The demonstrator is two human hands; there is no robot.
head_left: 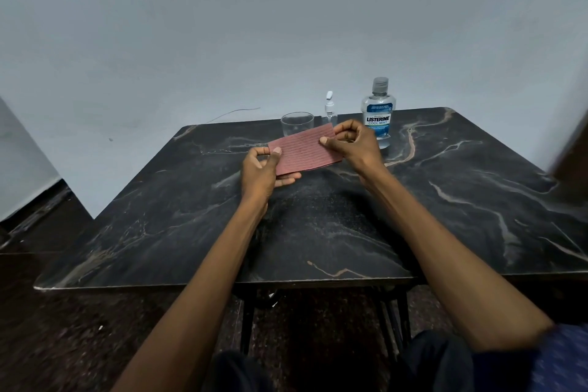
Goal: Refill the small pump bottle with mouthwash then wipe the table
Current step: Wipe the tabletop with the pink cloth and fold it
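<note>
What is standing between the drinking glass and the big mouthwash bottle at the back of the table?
In the head view, the small pump bottle stands between the glass and the mouthwash bottle, partly hidden behind the pink cloth.

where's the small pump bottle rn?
Head view: small clear pump bottle stands at the table's far edge, between the empty glass and the Listerine mouthwash bottle.

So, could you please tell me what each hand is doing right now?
Left hand: pinches the cloth's left end.
Right hand: pinches its right end.
</note>
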